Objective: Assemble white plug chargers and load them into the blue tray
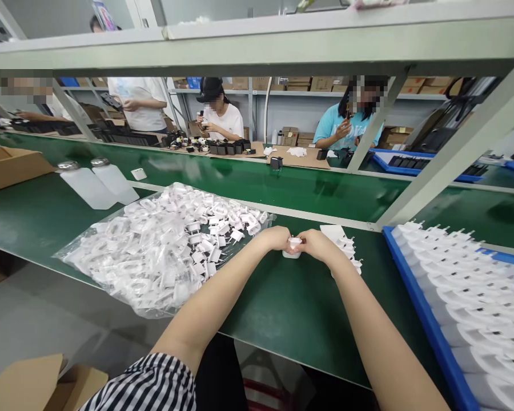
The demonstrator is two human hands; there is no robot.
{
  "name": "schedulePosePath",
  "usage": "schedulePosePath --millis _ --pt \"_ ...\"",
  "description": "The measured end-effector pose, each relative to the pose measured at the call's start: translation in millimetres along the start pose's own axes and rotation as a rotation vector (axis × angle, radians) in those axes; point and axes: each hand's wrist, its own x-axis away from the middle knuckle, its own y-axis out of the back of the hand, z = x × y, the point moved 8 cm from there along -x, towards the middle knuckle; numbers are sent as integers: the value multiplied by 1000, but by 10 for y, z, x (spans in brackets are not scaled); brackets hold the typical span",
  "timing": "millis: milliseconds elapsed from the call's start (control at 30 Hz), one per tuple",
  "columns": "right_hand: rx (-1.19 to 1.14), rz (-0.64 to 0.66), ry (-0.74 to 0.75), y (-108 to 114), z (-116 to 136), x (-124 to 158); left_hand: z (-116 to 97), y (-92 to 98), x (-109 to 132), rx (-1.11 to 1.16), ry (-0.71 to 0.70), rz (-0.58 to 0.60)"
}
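Observation:
Between my two hands, over the green table, is a white plug housing. From its left side my left hand grips it with closed fingers. My right hand closes on the same piece from the right, and the fingers hide part of it. Just beyond my right hand lie several white plug pieces in a short row. To the left, a clear plastic bag lies spread under a large heap of white plug parts, some with metal pins showing.
A blue tray on the right holds rows of white plug housings. Two white bottles with metal caps are at the back left, near a cardboard box. A pale shelf frame crosses above; people work beyond it.

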Motion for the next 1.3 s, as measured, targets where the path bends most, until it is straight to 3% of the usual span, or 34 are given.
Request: schedulePosePath --millis 233,333,400,567,700,833,1000,1167,1300 --pt "-51 -32 22 -144 158 499 -75 -196 440 139 -110 -91" --pt "-198 -34 14 -191 128 584 -74 -165 536 212 -58 -158" --pt "-233 -20 2 -209 107 577 -99 -142 525 137 12 -143" --pt "31 22 -50 -219 108 505 -138 -106 456 -1 133 -94" --pt "67 -2 -43 -232 141 537 -132 -152 530 101 -5 -193" --pt "103 -47 -61 -210 104 798 -151 -304 604 294 -80 -278" --pt "103 -100 -279 -96 -184 1404 -449 -454 480 439 -155 -338" --pt "-27 4 -239 -171 -287 1744 -848 -487 275 511 -253 -313" --pt "-52 66 -272 -219 -357 1843 -991 -508 154 552 -164 -324"
